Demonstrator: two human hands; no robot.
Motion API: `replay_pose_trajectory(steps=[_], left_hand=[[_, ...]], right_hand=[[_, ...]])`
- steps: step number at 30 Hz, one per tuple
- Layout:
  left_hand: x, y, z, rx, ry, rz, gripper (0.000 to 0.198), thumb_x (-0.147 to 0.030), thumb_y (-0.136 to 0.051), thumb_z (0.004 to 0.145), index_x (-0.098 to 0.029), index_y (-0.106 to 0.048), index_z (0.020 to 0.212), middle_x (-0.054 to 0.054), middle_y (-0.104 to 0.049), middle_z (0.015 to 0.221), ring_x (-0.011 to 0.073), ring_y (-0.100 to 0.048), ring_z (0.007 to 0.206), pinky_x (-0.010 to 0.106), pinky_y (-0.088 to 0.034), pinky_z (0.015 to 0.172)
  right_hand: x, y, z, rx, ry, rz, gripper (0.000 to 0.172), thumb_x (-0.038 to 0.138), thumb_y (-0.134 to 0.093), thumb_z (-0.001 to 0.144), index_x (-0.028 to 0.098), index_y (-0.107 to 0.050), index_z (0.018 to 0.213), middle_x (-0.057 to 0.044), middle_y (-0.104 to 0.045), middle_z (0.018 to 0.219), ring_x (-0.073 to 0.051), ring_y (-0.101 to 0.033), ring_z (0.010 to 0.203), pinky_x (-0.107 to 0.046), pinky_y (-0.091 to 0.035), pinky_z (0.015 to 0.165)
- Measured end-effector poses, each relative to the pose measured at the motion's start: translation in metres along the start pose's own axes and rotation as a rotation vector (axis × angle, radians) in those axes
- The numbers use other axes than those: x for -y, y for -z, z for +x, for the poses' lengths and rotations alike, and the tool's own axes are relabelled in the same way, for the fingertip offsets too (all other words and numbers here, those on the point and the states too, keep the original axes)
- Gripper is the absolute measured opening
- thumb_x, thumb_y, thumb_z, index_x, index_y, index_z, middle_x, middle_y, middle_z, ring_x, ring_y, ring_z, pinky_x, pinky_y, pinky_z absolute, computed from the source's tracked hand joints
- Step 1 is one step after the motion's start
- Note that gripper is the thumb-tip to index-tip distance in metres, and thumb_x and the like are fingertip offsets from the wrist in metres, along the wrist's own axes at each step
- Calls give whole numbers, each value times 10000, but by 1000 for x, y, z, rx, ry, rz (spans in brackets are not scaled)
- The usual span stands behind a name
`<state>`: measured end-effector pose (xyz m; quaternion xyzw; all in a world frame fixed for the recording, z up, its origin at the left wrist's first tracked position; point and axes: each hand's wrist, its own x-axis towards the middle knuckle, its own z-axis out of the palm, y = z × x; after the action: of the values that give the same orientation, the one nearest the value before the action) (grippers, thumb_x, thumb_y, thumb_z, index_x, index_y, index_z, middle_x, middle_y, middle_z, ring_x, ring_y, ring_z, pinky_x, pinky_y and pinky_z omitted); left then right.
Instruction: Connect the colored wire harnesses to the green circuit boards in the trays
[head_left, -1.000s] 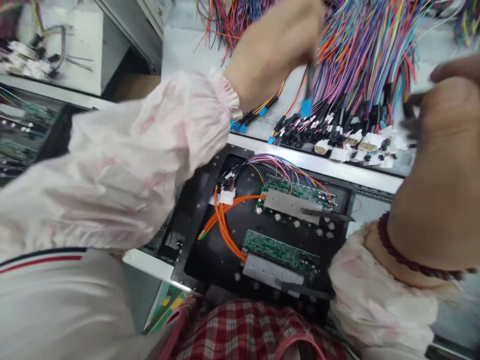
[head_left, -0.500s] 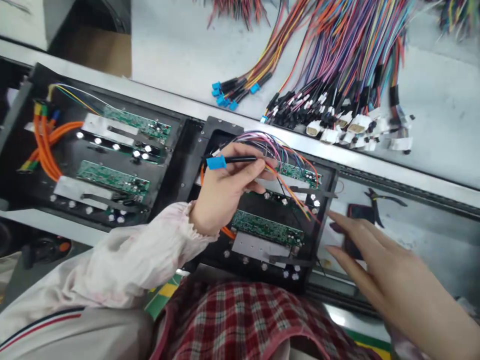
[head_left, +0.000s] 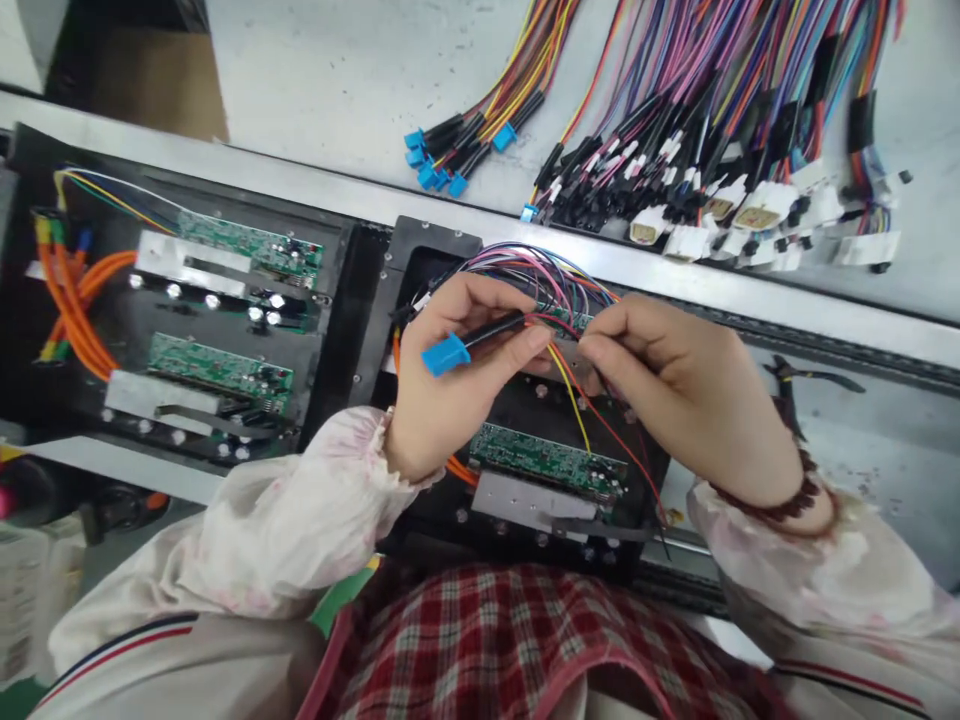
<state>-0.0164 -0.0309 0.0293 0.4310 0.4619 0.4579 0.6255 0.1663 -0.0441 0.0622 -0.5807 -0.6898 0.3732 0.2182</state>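
Observation:
A short wire harness (head_left: 491,328) with a blue plug (head_left: 445,354) and black sleeve is pinched in my left hand (head_left: 469,370), the plug pointing left. Red, orange and yellow wires fan out from its other end. My right hand (head_left: 667,380) is closed, thumb and forefinger pinching one or more of the thin wires; which ones is partly hidden. Both hands are over a black housing (head_left: 435,235) that holds green circuit boards (head_left: 547,455) with metal plates. A bundle of thin coloured wires (head_left: 525,262) arches behind my fingers inside the housing.
At left stands a second housing (head_left: 319,365) with boards and thick orange cables (head_left: 67,295). Beyond the metal rail lie harnesses with blue plugs (head_left: 431,170) and a large pile with white connectors (head_left: 761,205). Black-handled pliers (head_left: 786,385) lie at right.
My right hand has come in from the right and now pinches the loose wires near my left hand. The wires have spread apart. My left hand keeps its hold on the harness.

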Motion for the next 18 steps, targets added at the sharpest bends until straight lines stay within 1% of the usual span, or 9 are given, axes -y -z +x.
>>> replay_pose_trajectory(steps=[3,6,8,10,12,14,15,16,18], left_hand=[[-4,3,2,-62,13,11,289,-209,-851,758,-244,-603,902,-34,-669,805,158,-700,678,272,-629,575],[-8,7,6,-111,3,-19,281,-148,-813,768,-258,-571,859,-37,-705,835,148,-696,652,242,-593,507],[-10,9,10,-155,-50,-58,278,-86,-782,747,-247,-570,828,-34,-719,817,136,-677,610,220,-559,456],[-9,10,14,-204,-119,-84,287,-50,-772,702,-228,-569,797,-30,-712,751,133,-661,579,207,-523,416],[-7,10,18,-237,-207,-81,296,-41,-775,673,-216,-562,781,-32,-699,694,134,-649,555,211,-499,396],[-3,10,21,-253,-278,-35,300,-53,-791,679,-211,-561,791,-33,-700,702,134,-642,550,234,-509,414],[-1,10,22,-270,-310,-8,302,-71,-805,680,-210,-564,797,-39,-696,708,132,-641,552,245,-516,424],[2,9,22,-288,-337,19,304,-94,-818,677,-211,-567,803,-49,-690,714,129,-642,557,251,-516,428],[6,9,24,-305,-360,68,301,-136,-824,677,-216,-574,824,-62,-692,753,130,-653,595,252,-508,434]], right_hand=[[0,6,-17,-20,-33,-58,71,252,-573,936,218,-617,892,38,-657,713,-105,-603,607,-233,-443,560],[-11,14,-46,9,-81,-112,75,281,-603,928,234,-638,975,38,-682,757,-104,-624,611,-227,-455,549],[-23,19,-66,9,-116,-166,77,279,-617,918,250,-656,978,31,-697,775,-116,-630,598,-242,-465,541],[-34,20,-81,-12,-141,-229,64,283,-616,917,257,-667,945,15,-701,785,-143,-643,616,-271,-484,558],[-39,18,-90,-30,-152,-273,76,286,-596,928,253,-663,918,-4,-697,819,-170,-669,697,-298,-511,621],[-38,17,-92,-54,-150,-324,93,271,-571,942,239,-653,911,-15,-690,841,-175,-680,750,-303,-518,657],[-36,18,-91,-94,-149,-363,97,265,-565,945,232,-651,914,-20,-693,847,-175,-685,765,-301,-517,658],[-33,20,-88,-161,-145,-414,96,268,-570,942,227,-655,922,-24,-700,849,-177,-690,764,-299,-514,644],[-30,27,-80,-334,-117,-525,101,284,-595,926,230,-678,948,-24,-719,839,-179,-695,731,-301,-506,609]])
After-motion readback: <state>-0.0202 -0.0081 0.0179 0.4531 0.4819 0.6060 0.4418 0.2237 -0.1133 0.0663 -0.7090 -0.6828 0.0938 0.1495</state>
